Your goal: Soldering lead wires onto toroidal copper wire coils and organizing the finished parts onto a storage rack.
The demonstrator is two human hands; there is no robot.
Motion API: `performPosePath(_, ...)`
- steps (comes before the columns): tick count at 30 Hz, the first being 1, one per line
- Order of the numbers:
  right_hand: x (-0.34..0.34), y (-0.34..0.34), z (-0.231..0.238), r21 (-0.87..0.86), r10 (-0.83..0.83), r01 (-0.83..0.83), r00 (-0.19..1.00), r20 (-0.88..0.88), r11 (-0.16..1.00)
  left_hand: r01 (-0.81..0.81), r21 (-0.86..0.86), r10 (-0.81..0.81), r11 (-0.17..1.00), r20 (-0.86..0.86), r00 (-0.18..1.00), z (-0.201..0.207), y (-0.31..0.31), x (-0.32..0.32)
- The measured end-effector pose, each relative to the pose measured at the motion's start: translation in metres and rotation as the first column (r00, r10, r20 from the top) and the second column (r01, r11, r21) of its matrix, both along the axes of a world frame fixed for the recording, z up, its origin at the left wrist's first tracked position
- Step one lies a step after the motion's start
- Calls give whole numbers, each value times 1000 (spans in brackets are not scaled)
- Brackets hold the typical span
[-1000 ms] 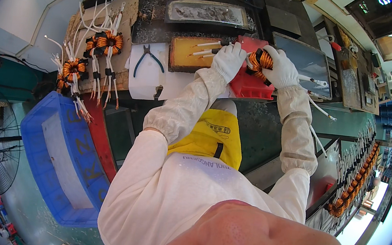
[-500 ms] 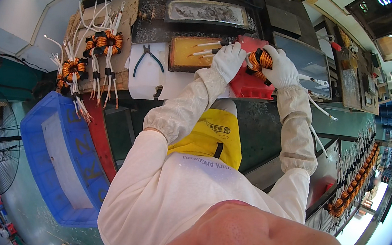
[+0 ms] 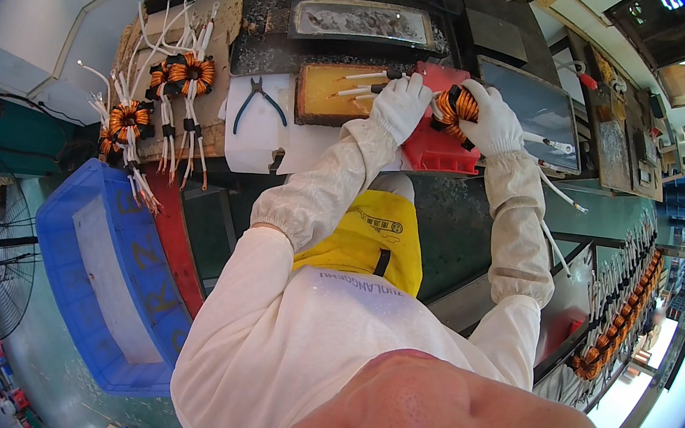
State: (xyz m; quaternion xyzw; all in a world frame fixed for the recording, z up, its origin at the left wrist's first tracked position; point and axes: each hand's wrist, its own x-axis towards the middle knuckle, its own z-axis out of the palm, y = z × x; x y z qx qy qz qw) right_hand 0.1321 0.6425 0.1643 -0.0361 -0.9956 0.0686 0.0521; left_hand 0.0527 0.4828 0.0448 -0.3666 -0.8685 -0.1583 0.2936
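In my gloved right hand [image 3: 491, 123] is a toroidal coil [image 3: 457, 108] wound with orange-brown wire; the fingers are wrapped round its right side. Its white leads [image 3: 364, 87] run left under my gloved left hand [image 3: 399, 105], whose fingers are closed on them near black sleeves. Their bare copper ends point left above a shallow tray of yellow material [image 3: 323, 89]; contact with it I cannot tell. Under the coil lies a red plastic bin [image 3: 438, 155]. More white leads with lugs [image 3: 552, 143] stick out to the right past my right wrist.
Cutting pliers [image 3: 261, 106] lie on white paper left of the tray. Behind it sits a rectangular pot with a silvery surface [image 3: 363, 23]. Several finished coils [image 3: 129, 121] rest at the left, above a blue crate [image 3: 109, 271]. A rack of coils [image 3: 620, 325] stands at the right.
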Motion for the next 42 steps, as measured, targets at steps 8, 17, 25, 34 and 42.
performPosePath(8, 6, 3, -3, -35, -19, 19, 1000, -14, 999, 19, 7, -19, 1000, -55, 998, 2, 4, 0)
performPosePath(17, 13, 4, -9, -77, -82, 80, 996, -29, 994, 71, 39, -66, 997, -116, 991, 4, 5, -4)
performPosePath(25, 9, 12, -10, -100, -43, 41, 999, -10, 994, 163, -18, -164, 986, -55, 985, 11, 5, -18)
performPosePath(34, -6, 2, -10, -100, -154, 146, 985, -72, 984, 163, 39, -157, 986, -133, 979, 11, 25, -49)
performPosePath(42, -29, -1, -16, -132, -255, 243, 964, -81, 961, 121, -39, -125, 992, -154, 980, 10, 41, -78)
